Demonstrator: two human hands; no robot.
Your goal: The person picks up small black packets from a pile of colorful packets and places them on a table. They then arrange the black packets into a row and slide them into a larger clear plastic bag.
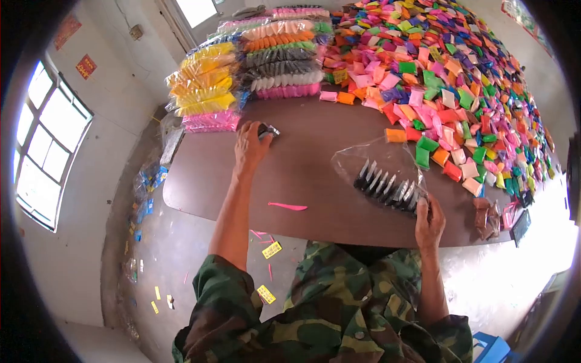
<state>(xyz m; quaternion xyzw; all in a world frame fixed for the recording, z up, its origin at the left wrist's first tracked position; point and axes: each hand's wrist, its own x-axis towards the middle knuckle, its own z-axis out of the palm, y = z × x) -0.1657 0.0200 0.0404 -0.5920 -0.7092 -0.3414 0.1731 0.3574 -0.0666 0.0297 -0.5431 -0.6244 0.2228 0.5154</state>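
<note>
My left hand (249,145) reaches over the far left of the table, its fingers closed around a small black packet (266,130) with a shiny wrapper edge. At the right, my right hand (429,221) grips the end of a clear plastic bag (357,158). Inside that bag a row of black packets (387,186) stands side by side, their silvery edges upward. The bag's loose, wide end lies toward the left. Between my hands, near the table's front edge, rests a pink plastic knife (288,206).
Stacked bags of sorted packets (281,54) stand at the back left, yellow bags (206,78) beside them. A large heap of colourful packets (436,91) covers the right side. Brown packets (486,218) lie at the right edge. Yellow cards (272,250) litter the floor.
</note>
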